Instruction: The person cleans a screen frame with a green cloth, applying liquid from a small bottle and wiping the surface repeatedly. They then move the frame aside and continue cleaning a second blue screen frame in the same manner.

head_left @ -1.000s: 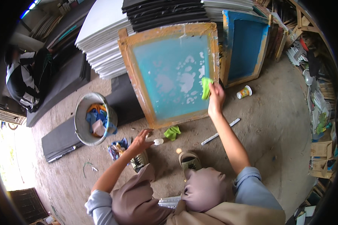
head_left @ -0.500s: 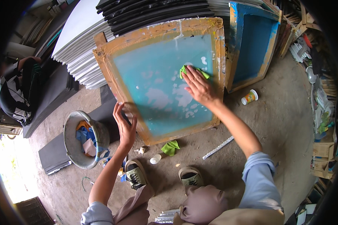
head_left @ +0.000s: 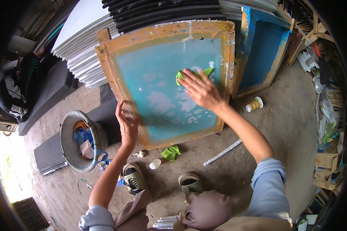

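A silk screen frame (head_left: 104, 63) with tape-covered edges leans tilted against stacked sheets in front of me. Its teal mesh (head_left: 162, 69) carries pale, blotchy shapes. My right hand (head_left: 200, 90) presses a bright green cloth (head_left: 180, 78) onto the upper right of the mesh, fingers laid flat over it and slightly blurred. At the frame's left edge, my left hand (head_left: 128, 129) holds the wood with its fingers curved along the side. A second green cloth (head_left: 170, 153) lies crumpled on the floor under the frame's lower edge.
A grey bucket (head_left: 67, 154) with rags stands at the left. Behind are stacked white sheets (head_left: 81, 42) and black sheets (head_left: 162, 13). A blue screen frame (head_left: 266, 50) leans at the right. A paper cup (head_left: 254, 104), a metal strip (head_left: 223, 152) and a white bottle (head_left: 155, 164) lie on the floor.
My right hand has slid the green cloth slightly left across the mesh, and the cloth is more spread out. My left hand stays at the frame's edge.
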